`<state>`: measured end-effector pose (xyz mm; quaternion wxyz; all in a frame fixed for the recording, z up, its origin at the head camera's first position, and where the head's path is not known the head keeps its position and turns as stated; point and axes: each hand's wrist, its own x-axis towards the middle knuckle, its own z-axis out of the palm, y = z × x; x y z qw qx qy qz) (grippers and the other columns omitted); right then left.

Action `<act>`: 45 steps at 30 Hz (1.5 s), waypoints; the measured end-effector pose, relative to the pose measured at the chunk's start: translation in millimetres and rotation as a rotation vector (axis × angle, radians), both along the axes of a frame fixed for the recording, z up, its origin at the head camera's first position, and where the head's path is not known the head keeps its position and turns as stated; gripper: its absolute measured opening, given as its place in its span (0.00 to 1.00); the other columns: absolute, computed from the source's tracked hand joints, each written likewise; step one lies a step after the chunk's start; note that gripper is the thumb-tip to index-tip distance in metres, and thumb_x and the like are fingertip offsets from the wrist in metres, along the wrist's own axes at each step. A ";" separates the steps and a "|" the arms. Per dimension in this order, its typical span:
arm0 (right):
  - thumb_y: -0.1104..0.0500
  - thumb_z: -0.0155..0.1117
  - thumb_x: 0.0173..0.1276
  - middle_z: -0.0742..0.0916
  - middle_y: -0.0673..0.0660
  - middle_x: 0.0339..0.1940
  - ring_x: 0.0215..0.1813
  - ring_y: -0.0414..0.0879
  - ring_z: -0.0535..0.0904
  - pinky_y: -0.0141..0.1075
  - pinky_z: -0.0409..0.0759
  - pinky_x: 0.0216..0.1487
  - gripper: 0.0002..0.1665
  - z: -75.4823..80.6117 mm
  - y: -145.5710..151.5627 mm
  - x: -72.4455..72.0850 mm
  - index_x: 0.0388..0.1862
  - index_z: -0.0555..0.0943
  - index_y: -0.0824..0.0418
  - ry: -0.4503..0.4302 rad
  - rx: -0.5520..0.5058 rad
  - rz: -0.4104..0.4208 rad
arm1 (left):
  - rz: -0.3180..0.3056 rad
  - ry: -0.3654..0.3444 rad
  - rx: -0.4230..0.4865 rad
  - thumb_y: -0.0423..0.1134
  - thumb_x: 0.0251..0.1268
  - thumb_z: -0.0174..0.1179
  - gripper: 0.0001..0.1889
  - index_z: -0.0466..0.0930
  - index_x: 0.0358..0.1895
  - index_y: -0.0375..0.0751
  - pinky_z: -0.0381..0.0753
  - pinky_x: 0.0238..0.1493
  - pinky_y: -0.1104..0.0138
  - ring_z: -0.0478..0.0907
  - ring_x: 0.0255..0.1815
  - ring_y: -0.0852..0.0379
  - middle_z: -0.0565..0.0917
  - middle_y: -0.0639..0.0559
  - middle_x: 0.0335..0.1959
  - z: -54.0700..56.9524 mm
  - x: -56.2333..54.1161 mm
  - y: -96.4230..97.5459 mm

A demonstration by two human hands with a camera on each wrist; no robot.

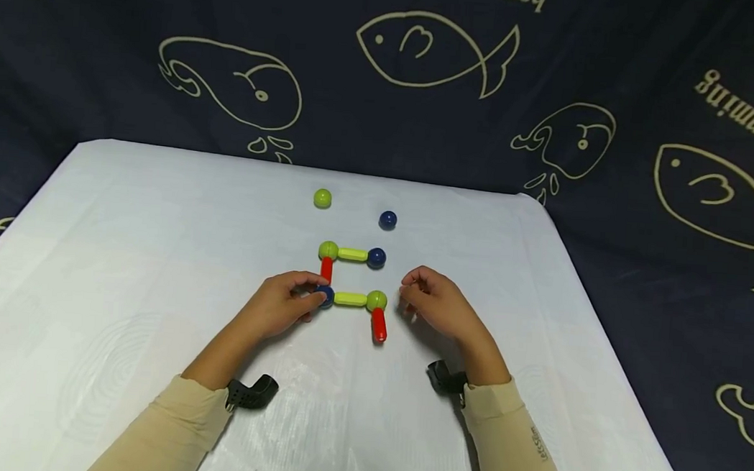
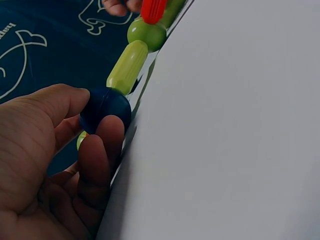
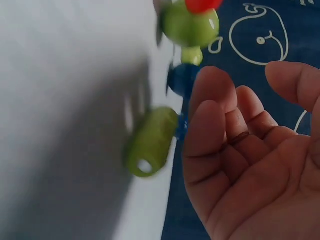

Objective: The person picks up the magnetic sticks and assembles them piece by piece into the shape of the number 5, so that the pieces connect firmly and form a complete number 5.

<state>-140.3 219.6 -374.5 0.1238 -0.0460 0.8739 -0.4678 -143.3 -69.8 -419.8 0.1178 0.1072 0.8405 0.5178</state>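
Note:
My left hand point(image 1: 282, 303) pinches a dark blue ball point(image 2: 106, 111) between thumb and fingers. This ball is a corner of a joined ball-and-rod shape on the table. From it a yellow-green rod point(image 1: 350, 299) runs right to a green ball point(image 1: 376, 301), which bears a red rod point(image 1: 379, 326) pointing towards me. Another red rod point(image 1: 326, 270) leads away to a second green ball point(image 1: 328, 250), then a yellow-green rod point(image 1: 353, 254) and a blue ball point(image 1: 377, 258). My right hand point(image 1: 436, 304), fingers loosely bent, holds nothing. Beside its fingertips lies a blurred green rod point(image 3: 152, 142).
A loose green ball point(image 1: 323, 198) and a loose dark blue ball point(image 1: 388, 220) lie beyond the shape. The white-covered table point(image 1: 156, 251) ends at a dark cloth point(image 1: 331, 139) with fish and whale drawings.

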 end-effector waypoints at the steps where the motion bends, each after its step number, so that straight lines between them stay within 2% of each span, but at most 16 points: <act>1: 0.59 0.58 0.74 0.83 0.61 0.32 0.34 0.53 0.80 0.41 0.78 0.33 0.08 1.9 0.7 -4.1 0.46 0.77 0.62 0.010 0.004 -0.004 | 0.001 0.000 0.004 0.40 0.69 0.63 0.15 0.82 0.56 0.42 0.81 0.31 0.63 0.82 0.26 0.57 0.83 0.46 0.47 -0.3 0.1 -0.5; 7: 0.56 0.59 0.74 0.83 0.63 0.40 0.40 0.56 0.81 0.40 0.78 0.37 0.10 12.9 2.0 -33.9 0.48 0.78 0.60 0.031 0.045 -0.002 | 0.006 -0.009 0.011 0.40 0.69 0.64 0.15 0.83 0.56 0.43 0.81 0.30 0.64 0.82 0.26 0.57 0.83 0.47 0.46 -2.5 0.6 -2.1; 13: 0.57 0.58 0.75 0.82 0.60 0.48 0.46 0.57 0.81 0.42 0.78 0.42 0.15 21.2 -0.6 -69.7 0.54 0.76 0.65 0.056 0.081 0.016 | 0.005 -0.009 0.009 0.42 0.69 0.64 0.15 0.83 0.56 0.45 0.80 0.30 0.63 0.81 0.26 0.56 0.83 0.49 0.45 -2.4 0.7 -1.5; 16: 0.57 0.58 0.75 0.80 0.60 0.51 0.47 0.56 0.81 0.42 0.77 0.44 0.18 22.5 -2.3 -87.4 0.58 0.75 0.67 0.062 0.098 0.016 | 0.002 0.004 0.009 0.42 0.68 0.64 0.14 0.83 0.55 0.46 0.80 0.29 0.62 0.81 0.25 0.56 0.84 0.49 0.44 -1.5 -0.4 -1.4; 21: 0.58 0.59 0.74 0.80 0.59 0.53 0.46 0.53 0.80 0.42 0.76 0.45 0.19 21.0 -4.3 -110.0 0.60 0.75 0.64 0.064 0.145 0.009 | -0.004 0.012 0.016 0.41 0.68 0.64 0.14 0.83 0.55 0.45 0.80 0.29 0.62 0.81 0.25 0.57 0.84 0.48 0.45 -2.1 -1.5 -1.2; 26: 0.59 0.58 0.74 0.81 0.60 0.54 0.46 0.52 0.81 0.42 0.76 0.46 0.20 15.7 -8.2 -125.0 0.62 0.74 0.63 0.054 0.182 0.034 | 0.003 0.002 0.017 0.40 0.68 0.64 0.14 0.83 0.55 0.44 0.80 0.29 0.62 0.81 0.25 0.57 0.84 0.48 0.45 -1.8 -1.0 -1.6; 30: 0.58 0.58 0.74 0.81 0.61 0.55 0.47 0.53 0.82 0.41 0.76 0.46 0.23 9.1 -11.4 -135.0 0.65 0.72 0.61 0.009 0.197 0.037 | 0.008 0.003 0.015 0.40 0.68 0.65 0.14 0.83 0.55 0.43 0.80 0.29 0.63 0.80 0.25 0.57 0.84 0.48 0.44 -1.5 -0.3 -1.7; 38: 0.55 0.61 0.74 0.79 0.61 0.58 0.47 0.51 0.81 0.41 0.77 0.48 0.27 -0.3 -17.0 -148.5 0.69 0.70 0.56 -0.054 0.217 0.017 | 0.007 0.006 0.025 0.40 0.67 0.65 0.14 0.83 0.54 0.43 0.80 0.28 0.63 0.80 0.24 0.57 0.84 0.48 0.44 -2.6 0.5 -1.1; 45: 0.55 0.61 0.74 0.80 0.59 0.54 0.45 0.49 0.79 0.38 0.77 0.44 0.24 -6.5 -23.4 -158.1 0.67 0.72 0.57 -0.059 0.238 0.016 | 0.005 0.019 0.022 0.39 0.67 0.65 0.14 0.84 0.54 0.43 0.79 0.29 0.63 0.80 0.24 0.57 0.84 0.48 0.44 -2.4 0.3 -1.5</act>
